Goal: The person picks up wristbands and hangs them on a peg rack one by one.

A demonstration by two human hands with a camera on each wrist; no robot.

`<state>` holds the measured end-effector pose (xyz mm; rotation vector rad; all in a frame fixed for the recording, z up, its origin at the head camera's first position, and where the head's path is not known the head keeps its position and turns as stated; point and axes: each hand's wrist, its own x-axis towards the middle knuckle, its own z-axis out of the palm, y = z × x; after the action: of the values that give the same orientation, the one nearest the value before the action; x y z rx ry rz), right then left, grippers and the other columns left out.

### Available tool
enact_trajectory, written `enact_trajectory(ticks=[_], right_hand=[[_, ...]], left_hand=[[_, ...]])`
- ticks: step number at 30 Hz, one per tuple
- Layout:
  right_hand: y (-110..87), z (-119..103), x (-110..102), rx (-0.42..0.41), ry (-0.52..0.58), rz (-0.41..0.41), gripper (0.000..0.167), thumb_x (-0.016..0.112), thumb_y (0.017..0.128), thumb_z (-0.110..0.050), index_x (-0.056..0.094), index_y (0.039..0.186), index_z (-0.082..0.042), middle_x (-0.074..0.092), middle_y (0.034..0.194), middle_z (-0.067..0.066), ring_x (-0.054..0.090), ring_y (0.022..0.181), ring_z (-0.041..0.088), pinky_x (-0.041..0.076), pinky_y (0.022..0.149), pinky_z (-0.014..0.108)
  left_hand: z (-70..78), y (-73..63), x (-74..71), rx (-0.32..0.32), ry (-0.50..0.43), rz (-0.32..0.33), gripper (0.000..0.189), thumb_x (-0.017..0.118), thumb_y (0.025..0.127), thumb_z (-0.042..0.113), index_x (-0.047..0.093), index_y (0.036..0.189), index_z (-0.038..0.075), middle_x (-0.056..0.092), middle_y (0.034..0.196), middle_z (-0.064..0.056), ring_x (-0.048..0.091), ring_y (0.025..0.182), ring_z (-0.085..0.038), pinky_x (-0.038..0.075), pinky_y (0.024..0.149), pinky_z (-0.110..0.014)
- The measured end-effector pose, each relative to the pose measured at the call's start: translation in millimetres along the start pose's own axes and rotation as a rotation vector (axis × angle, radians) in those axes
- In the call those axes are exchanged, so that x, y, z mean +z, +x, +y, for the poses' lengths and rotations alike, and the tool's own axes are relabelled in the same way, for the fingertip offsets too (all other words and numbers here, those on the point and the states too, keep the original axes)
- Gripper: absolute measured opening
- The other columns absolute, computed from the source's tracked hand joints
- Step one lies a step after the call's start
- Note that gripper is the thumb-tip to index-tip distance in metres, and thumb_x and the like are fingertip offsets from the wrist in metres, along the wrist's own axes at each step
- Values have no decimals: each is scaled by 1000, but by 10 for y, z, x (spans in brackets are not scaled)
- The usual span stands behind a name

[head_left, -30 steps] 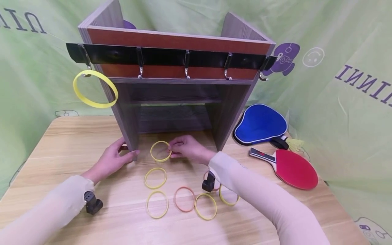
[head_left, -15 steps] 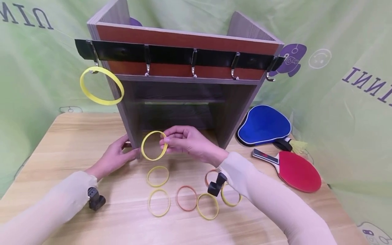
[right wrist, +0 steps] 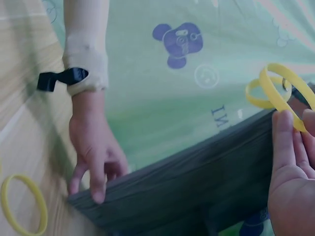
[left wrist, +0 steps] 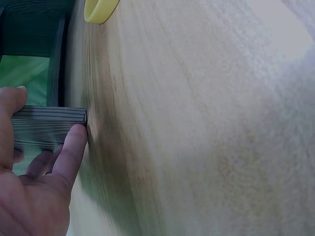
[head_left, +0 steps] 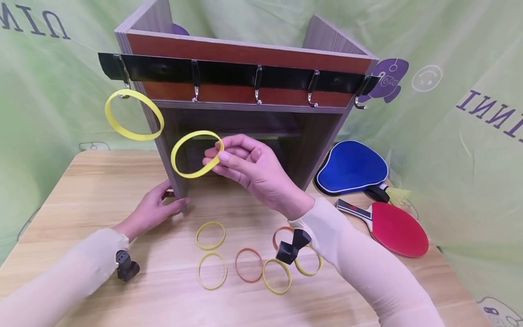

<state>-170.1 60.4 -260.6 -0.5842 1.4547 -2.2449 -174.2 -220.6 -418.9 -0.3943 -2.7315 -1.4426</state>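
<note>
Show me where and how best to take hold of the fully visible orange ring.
Probably pinch the left rim of the orange ring, coming down from above: it lies flat, and its open middle leaves room for a fingertip inside. On its right, a yellow ring sits close against it, while bare table leaves a gap on its left.

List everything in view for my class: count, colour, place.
table: one, pale wood, foreground
shelf unit: one, grey and brown, table
hook rail: one, black, shelf front
hooks: five, silver, rail
hung ring: one, yellow, leftmost hook
held ring: one, yellow, before shelf
loose rings: four, yellow, table
other rings: two, orange, table
case: one, blue, right of shelf
paddle: one, red, before case
unclear item: one, black, beside case
shuttlecock: one, yellow-white, beside case
curtain: one, green, behind
wrist cameras: two, black, wrists
sleeves: two, pale, forearms
left grip: one, bare, shelf's left side
right grip: one, bare, pinching held ring
</note>
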Motion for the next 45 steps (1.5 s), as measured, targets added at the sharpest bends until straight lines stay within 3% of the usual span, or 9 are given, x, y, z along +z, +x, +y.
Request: enact_trajectory(ticks=[5, 12, 16, 19, 22, 26, 34, 39, 45], right_hand=[[17, -63, 95, -70, 82, 34, 25, 49, 104, 11, 64, 109, -9, 77, 106, 4, 76, 104, 17, 61, 92, 26], [63, -145, 196, -143, 154, 87, 22, 50, 104, 9, 64, 109, -8, 76, 114, 11, 76, 107, 18, 60, 94, 25], [102, -155, 254, -170, 137, 111, 20, 53, 104, 7, 64, 110, -9, 75, 120, 16, 75, 109, 17, 59, 97, 26], [124, -147, 280, -176, 137, 141, 20, 53, 104, 8, 64, 107, -9, 77, 113, 11, 75, 108, 16, 59, 97, 26], [141, -124, 279, -162, 140, 175, 20, 54, 103, 9, 65, 104, -9, 78, 104, 6, 76, 104, 15, 59, 96, 27], [157, -73, 243, -136, 132, 189, 22, 55, 101, 12, 64, 102, -8, 78, 107, 11, 77, 99, 15, 60, 97, 31], [171, -32, 201, -107, 104, 134, 21, 55, 100, 12, 65, 106, -6, 77, 106, 7, 76, 101, 16, 59, 99, 33], [189, -6, 189, -42, 69, 113, 21, 56, 101, 10, 65, 110, -7, 76, 106, 6, 76, 104, 20, 57, 103, 33], [189, 148, 103, 52, -83, 74, 26, 58, 102, 8, 59, 128, 9, 70, 127, 29, 76, 113, 30, 56, 105, 36]], left_hand=[[-28, -4, 7, 2, -5, -1, 44, 73, 99, 18, 57, 137, 4, 70, 121, -18, 63, 108, -11, 54, 85, -18], [-16, -3, 4, 4, -44, -9, 49, 72, 99, 16, 54, 142, 3, 70, 123, -21, 65, 117, -37, 55, 84, -18], [-16, -14, 2, 10, -53, -10, 50, 72, 99, 13, 53, 144, 2, 69, 124, -23, 65, 117, -38, 56, 82, -18], [-18, -18, 5, 18, -56, -5, 51, 72, 98, 12, 53, 144, 2, 69, 123, -22, 65, 115, -36, 56, 81, -18], [-21, -13, 8, 16, -53, 3, 50, 73, 98, 12, 53, 143, 2, 69, 122, -22, 65, 115, -35, 56, 81, -18], [-14, -10, 5, 13, -61, -1, 51, 72, 98, 12, 53, 144, 1, 68, 124, -23, 65, 116, -38, 56, 81, -19], [-9, -16, 7, 10, -71, -12, 53, 72, 98, 11, 51, 146, 2, 67, 126, -24, 65, 117, -39, 57, 80, -19], [-9, -23, 9, 2, -83, -17, 53, 70, 99, 11, 49, 147, 1, 66, 128, -25, 64, 117, -40, 59, 78, -19], [-12, -15, 14, 22, -87, -17, 53, 70, 99, 10, 49, 147, 2, 66, 127, -25, 64, 116, -41, 58, 78, -19]])
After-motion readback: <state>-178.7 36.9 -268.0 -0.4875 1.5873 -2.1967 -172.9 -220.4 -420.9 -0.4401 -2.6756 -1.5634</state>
